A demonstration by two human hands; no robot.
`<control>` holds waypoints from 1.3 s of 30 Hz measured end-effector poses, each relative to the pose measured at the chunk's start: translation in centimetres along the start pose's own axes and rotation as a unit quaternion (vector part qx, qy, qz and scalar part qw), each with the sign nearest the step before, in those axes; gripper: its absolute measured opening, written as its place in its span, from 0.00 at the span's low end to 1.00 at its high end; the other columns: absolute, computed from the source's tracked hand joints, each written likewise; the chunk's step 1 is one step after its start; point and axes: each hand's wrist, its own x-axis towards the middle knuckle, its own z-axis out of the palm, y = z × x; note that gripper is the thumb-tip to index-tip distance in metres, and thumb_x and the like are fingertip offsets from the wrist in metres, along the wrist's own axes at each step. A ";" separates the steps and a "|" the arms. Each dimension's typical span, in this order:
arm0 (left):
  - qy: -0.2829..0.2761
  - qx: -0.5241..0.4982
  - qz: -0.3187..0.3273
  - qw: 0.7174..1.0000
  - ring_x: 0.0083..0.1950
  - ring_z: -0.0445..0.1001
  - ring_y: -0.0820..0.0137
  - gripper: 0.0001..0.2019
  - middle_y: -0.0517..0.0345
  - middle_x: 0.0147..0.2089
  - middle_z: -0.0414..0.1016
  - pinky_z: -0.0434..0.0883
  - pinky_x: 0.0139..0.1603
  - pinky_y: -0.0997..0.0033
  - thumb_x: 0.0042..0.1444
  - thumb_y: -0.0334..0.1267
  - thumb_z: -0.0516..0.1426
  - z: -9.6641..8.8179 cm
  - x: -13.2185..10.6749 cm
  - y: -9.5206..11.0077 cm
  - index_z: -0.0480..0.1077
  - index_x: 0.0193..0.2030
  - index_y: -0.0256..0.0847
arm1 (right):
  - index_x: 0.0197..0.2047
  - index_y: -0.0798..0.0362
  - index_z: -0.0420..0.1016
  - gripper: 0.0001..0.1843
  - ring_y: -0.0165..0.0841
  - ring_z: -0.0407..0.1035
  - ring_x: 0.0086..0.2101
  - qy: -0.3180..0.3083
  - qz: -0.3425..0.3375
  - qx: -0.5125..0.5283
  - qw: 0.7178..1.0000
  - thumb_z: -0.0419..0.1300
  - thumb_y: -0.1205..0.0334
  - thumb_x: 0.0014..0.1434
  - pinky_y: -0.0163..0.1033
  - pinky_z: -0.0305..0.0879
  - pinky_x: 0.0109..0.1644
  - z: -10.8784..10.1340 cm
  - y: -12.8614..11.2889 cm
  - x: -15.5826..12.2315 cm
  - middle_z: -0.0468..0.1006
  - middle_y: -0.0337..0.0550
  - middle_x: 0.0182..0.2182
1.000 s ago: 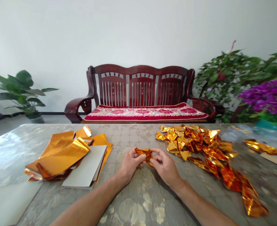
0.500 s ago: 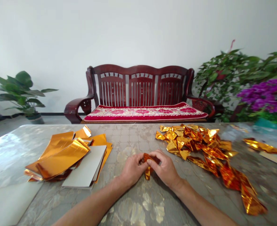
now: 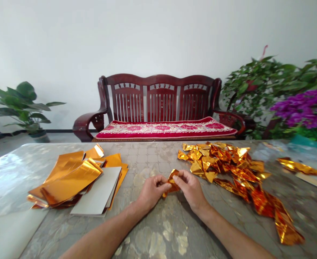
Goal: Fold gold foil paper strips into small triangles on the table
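Observation:
Both of my hands meet at the middle of the table on one small folded piece of gold foil paper [image 3: 172,182]. My left hand [image 3: 151,192] pinches its left side with thumb and fingers closed. My right hand [image 3: 192,189] grips its right side, fingers curled over the top. A stack of flat gold foil sheets [image 3: 69,178], some showing their white backs, lies to the left of my hands. To the right spreads a pile of several folded gold foil pieces [image 3: 236,172].
The marbled table [image 3: 158,230] runs from edge to edge. More foil lies at the far right [image 3: 301,167]. A white sheet [image 3: 7,233] sits at the near left corner. Behind stand a red wooden bench [image 3: 161,108] and potted plants [image 3: 23,104].
The foil piece was turned and pressed down between my hands, then lifted slightly again. Both hands stayed close together at the table's middle.

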 end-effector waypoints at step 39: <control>0.110 0.149 0.175 0.967 0.35 0.73 0.71 0.07 0.59 0.32 0.78 0.67 0.39 0.73 0.58 0.35 0.59 -0.5 -1.1 1.4 0.78 0.32 0.42 | 0.31 0.53 0.74 0.06 0.29 0.65 0.25 -0.010 -0.040 -0.119 0.992 0.61 0.60 0.56 0.33 0.59 0.29 1.0 -0.6 -1.1 0.74 0.36 0.24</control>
